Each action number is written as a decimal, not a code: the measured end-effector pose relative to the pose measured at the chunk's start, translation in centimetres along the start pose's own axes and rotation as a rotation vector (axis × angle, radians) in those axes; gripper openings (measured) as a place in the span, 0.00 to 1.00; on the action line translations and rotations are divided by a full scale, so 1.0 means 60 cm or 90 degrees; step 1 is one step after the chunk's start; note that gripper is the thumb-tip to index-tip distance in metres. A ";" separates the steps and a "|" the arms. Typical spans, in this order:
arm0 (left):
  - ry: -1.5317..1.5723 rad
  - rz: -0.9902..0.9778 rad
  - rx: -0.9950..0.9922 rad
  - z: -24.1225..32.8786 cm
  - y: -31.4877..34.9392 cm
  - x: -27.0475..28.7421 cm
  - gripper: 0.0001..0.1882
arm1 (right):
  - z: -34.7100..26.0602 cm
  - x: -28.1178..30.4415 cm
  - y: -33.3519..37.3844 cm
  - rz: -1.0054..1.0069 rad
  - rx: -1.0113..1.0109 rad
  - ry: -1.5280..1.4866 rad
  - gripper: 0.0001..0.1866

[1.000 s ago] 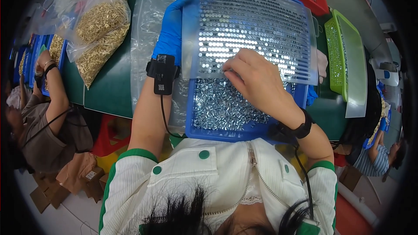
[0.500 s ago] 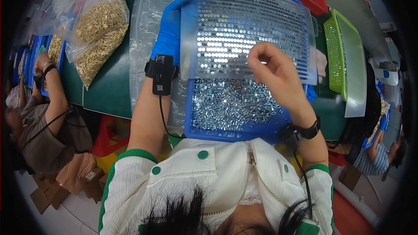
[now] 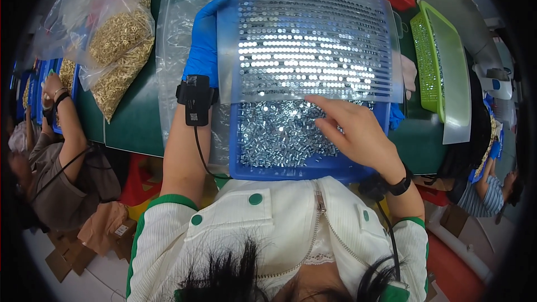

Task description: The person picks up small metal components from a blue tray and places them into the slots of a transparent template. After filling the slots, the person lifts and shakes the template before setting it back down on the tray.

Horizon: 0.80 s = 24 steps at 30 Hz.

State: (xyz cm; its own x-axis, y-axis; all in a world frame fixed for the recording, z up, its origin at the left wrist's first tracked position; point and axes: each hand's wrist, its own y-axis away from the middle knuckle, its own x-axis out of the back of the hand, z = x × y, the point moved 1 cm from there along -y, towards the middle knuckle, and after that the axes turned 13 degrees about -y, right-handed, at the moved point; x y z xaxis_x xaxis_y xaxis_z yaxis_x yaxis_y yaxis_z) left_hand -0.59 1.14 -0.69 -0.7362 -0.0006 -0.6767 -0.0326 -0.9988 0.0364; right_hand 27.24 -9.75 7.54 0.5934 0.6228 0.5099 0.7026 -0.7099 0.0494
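Observation:
My left hand (image 3: 204,45), in a blue glove, grips the left edge of a translucent plastic sheet (image 3: 228,61) lined with rows of small shiny metal pieces. The sheet rests over the far part of a blue tray (image 3: 302,173). Loose small silvery rivet-like pieces (image 3: 279,137) lie heaped in the near part of that tray. My bare right hand (image 3: 361,134) hovers at the sheet's near edge. Its index finger points left along the edge, the thumb apart from it, and nothing shows between them. The other right-hand fingers are partly hidden beneath.
Bags of brass-coloured pieces (image 3: 120,45) and a flat plastic bag (image 3: 173,67) lie to the left. A red bin (image 3: 405,0) stands at the far right, near a green basket (image 3: 418,33). A blue glove (image 3: 396,116) lies beside the tray. Co-workers sit on both sides.
My right hand has come down from over the sheet to its near edge, and its curled fingers have straightened out. The left hand keeps its grip on the sheet. The whole view has shifted slightly.

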 end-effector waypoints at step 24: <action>0.016 -0.017 0.016 -0.005 -0.007 0.009 0.23 | 0.004 0.013 -0.061 0.078 -0.020 -0.263 0.03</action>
State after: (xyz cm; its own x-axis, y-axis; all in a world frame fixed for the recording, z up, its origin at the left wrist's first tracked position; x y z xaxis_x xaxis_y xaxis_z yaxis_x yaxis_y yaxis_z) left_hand -0.79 1.53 -1.28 -0.7173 0.0248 -0.6963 -0.0694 -0.9969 0.0360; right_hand 25.23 -6.57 7.57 0.7840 0.6074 0.1279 0.6079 -0.7930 0.0397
